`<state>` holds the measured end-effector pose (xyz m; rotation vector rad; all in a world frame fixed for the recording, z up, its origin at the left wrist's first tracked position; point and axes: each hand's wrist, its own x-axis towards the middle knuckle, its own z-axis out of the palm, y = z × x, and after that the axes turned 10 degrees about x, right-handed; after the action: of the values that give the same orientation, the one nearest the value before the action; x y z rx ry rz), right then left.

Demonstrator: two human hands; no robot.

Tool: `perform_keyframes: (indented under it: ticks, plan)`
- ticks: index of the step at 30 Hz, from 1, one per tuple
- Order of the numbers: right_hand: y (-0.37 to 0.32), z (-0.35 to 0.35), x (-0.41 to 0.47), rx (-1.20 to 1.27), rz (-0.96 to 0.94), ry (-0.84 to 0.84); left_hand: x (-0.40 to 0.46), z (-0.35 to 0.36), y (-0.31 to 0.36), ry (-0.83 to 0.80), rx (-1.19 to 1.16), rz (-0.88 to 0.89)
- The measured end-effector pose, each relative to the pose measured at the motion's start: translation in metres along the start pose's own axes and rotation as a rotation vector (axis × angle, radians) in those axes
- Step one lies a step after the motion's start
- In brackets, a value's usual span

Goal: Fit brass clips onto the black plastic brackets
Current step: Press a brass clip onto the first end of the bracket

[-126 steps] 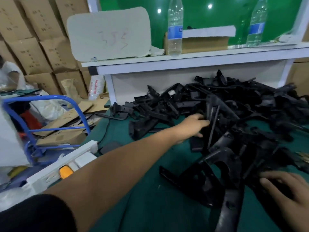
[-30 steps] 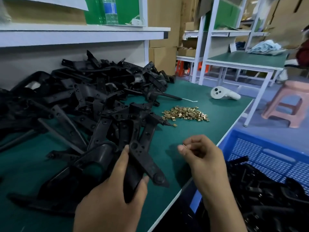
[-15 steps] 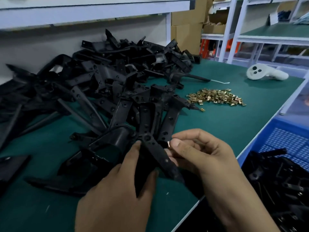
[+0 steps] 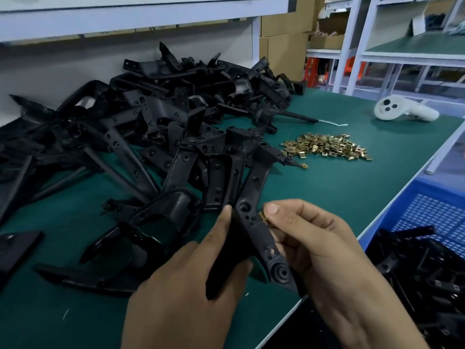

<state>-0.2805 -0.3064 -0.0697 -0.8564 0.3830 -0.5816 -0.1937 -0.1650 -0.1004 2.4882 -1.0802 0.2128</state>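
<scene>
My left hand (image 4: 191,285) grips a black plastic bracket (image 4: 254,227) low in the middle of the view, above the green table (image 4: 339,197). My right hand (image 4: 317,250) pinches a small brass clip (image 4: 262,217) against the bracket's right edge, thumb on top. A big heap of black brackets (image 4: 156,127) covers the table's left and back. A pile of loose brass clips (image 4: 327,147) lies to the right of the heap, with one stray clip (image 4: 304,166) just in front of it.
A white hand controller (image 4: 402,110) lies at the table's far right. A blue crate (image 4: 432,212) holding black brackets sits beyond the table's right edge. A white shelf (image 4: 125,13) runs above the heap; cardboard boxes and white racks stand behind.
The view swung from the left of the heap to its right. My right hand came in from the side and now presses the clip to the bracket that my left hand lifted.
</scene>
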Motion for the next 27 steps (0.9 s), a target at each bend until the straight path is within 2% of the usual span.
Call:
perform_keyframes:
  ticks: [11,15,22,27]
  plan:
    - [0.014,-0.013,0.004,-0.044,-0.023,0.167,0.002,-0.002,0.006,-0.010,0.024,0.025]
    - [0.014,-0.015,0.004,-0.032,0.002,0.191,0.003,0.001,0.003,-0.036,0.004,0.054]
    - [0.007,-0.006,0.002,-0.183,-0.010,0.245,0.007,-0.003,0.009,-0.085,0.070,-0.054]
    - [0.016,0.003,-0.009,-0.164,-0.005,0.230,0.005,0.011,0.003,-0.026,0.072,-0.026]
